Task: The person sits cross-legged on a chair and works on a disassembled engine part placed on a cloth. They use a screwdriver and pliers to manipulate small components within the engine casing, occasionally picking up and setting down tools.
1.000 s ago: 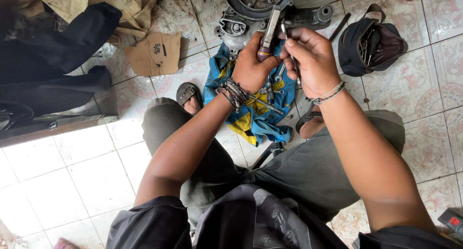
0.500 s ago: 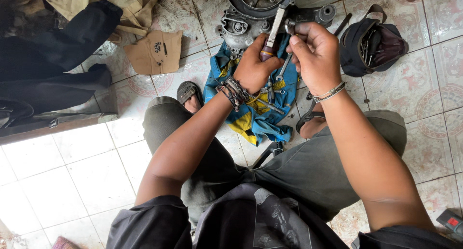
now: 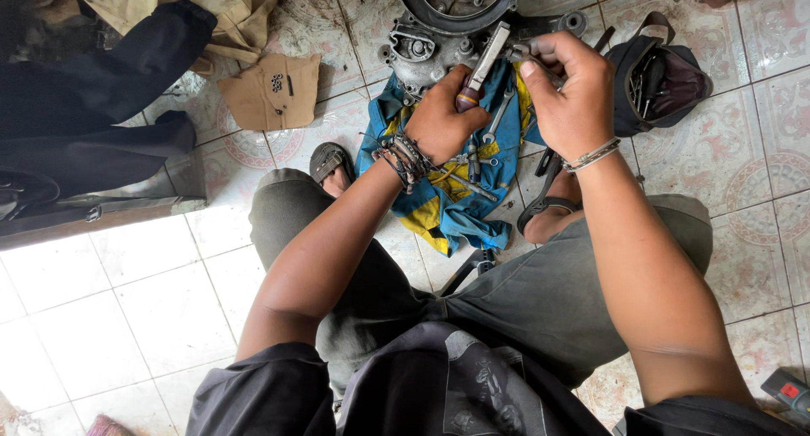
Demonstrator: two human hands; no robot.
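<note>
I sat on a tiled floor [image 3: 759, 174] of pale squares with faded reddish flower patterns, grimy and worn near the top. To my left the tiles [image 3: 110, 318] turned plain white and glossy, catching bright daylight. A dark metal strip [image 3: 93, 221] ran along that change of flooring. Dark clothing [image 3: 84, 107] lay heaped in the upper left corner, with tan cloth [image 3: 202, 5] beside it. No wall or window showed.

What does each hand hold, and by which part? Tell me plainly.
The left hand grips a screwdriver-like tool by its dark red handle, the metal shaft pointing up. The right hand pinches a small metal part at its fingertips; the exact hold is hidden.
</note>
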